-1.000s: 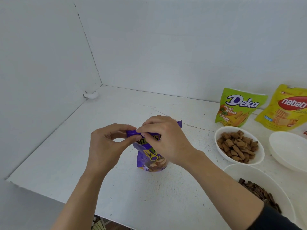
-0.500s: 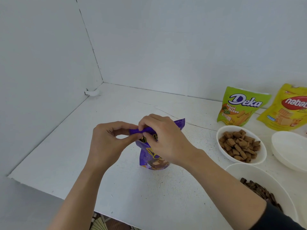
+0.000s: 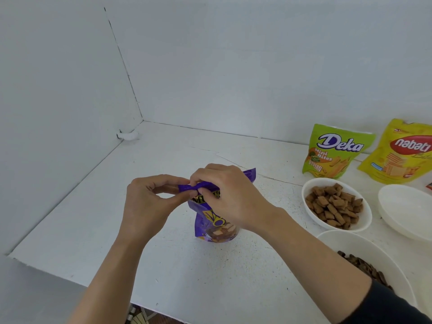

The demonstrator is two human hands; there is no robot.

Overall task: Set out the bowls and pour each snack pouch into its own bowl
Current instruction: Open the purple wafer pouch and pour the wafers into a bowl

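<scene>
A purple snack pouch (image 3: 214, 226) stands upright on the white table (image 3: 93, 218) in the middle of the view. My left hand (image 3: 147, 204) pinches the left end of its top strip. My right hand (image 3: 230, 199) pinches the same strip just to the right and covers much of the pouch's upper part. A white bowl (image 3: 313, 215) at the right holds brown pillow-shaped snacks. Nearer me, a larger white bowl (image 3: 364, 246) holds darker pieces. An empty white bowl (image 3: 406, 211) sits at the far right.
A green Deka pouch (image 3: 334, 152) and a yellow Nabati pouch (image 3: 402, 153) stand against the back wall at the right. White walls close the table at the back and left. The table's front edge runs below my forearms.
Both hands keep their pinch on the pouch's top strip. They and the pouch shifted only slightly in the view; the pouch top looks a little more twisted.
</scene>
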